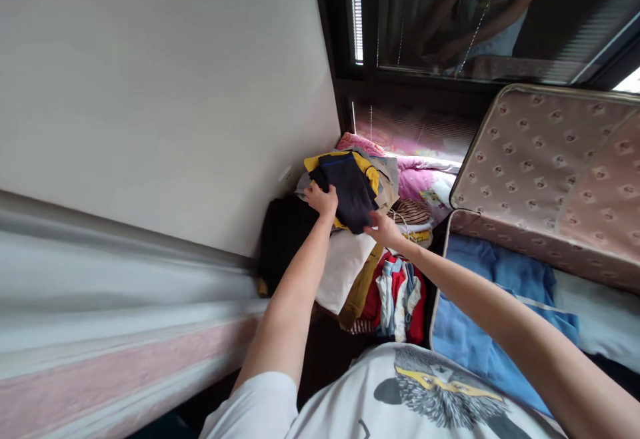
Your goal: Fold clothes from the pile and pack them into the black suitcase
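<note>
- Head view is showing both hands at a dark folded garment [350, 192], which is lying on top of a clothes pile [345, 265] against the wall [175, 92], left of the open patterned case [550, 159].
- Left hand [323, 200] is curling its fingers over the garment's left edge. Right hand [383, 229] is touching the near corner with fingers partly spread; whether it is pinching cloth, I cannot tell.
- Risk: the pile is sitting heaped and uneven, so a sideways pull could be dragging the yellow garment [371, 172] underneath along with it and tipping layers onto the red and white clothes [395, 295].
- Risk: with a firm grip on one side only, the fold could be sagging open.
- Risk: both arms are reaching far, so a forearm could be brushing the black bundle [283, 239] by the wall.
</note>
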### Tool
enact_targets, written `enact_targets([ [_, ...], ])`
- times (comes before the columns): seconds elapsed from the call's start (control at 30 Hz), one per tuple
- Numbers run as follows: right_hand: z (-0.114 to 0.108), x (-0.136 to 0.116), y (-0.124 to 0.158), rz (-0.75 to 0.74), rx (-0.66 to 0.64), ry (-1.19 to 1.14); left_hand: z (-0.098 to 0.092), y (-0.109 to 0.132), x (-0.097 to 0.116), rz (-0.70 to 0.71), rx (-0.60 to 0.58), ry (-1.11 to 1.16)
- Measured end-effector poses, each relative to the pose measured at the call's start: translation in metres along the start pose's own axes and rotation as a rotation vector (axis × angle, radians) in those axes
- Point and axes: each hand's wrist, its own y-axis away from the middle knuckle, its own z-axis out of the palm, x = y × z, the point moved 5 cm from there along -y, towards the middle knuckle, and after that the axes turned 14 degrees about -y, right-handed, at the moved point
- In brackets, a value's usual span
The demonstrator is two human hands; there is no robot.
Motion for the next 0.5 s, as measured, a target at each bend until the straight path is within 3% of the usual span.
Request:
enact_targets([
  [0.13, 0.010, -0.028, -0.039, -0.102, 0.007, 0.017, -0.011, 0.005, -0.005, -0.009, 0.064, -0.054],
  [0.27, 0.030, -0.037, -0.067, -0.091, -0.006, -0.005, -0.014, 0.003, -0.001, 0.152, 0.034, -0.072],
  [0.4, 0.045, -0.044, -0.073, -0.060, 0.037, 0.009, -0.009, -0.006, 0.005, 0.191, -0.064, -0.003],
  [0.5, 0.046, -0.054, -0.072, -0.085, 0.052, -0.010, -0.004, -0.006, 0.011, 0.216, -0.135, 0.172],
])
